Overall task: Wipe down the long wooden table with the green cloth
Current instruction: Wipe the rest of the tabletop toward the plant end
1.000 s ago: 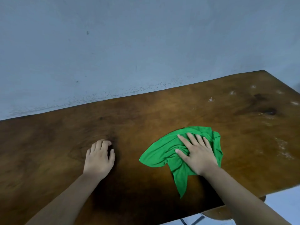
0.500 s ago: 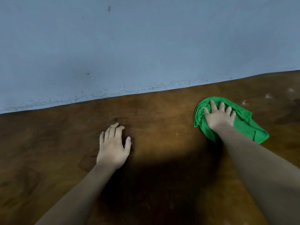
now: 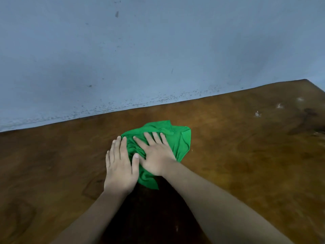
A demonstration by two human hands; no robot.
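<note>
The green cloth lies bunched on the long wooden table, a little short of its far edge. My right hand presses flat on the cloth, fingers spread, with folds gathered under the palm and thumb. My left hand lies flat on the bare wood right beside it, fingers together, its thumb touching the cloth's left edge. Both forearms reach in from the bottom of the view.
A pale blue wall runs along the table's far edge. White specks and a dark stain mark the wood at the right, near the table's end corner. My shadow darkens the wood between my arms.
My right hand has slid the cloth leftwards, from the far right back to beside my left hand. The left hand stays flat on the wood, and the cloth now touches its thumb.
</note>
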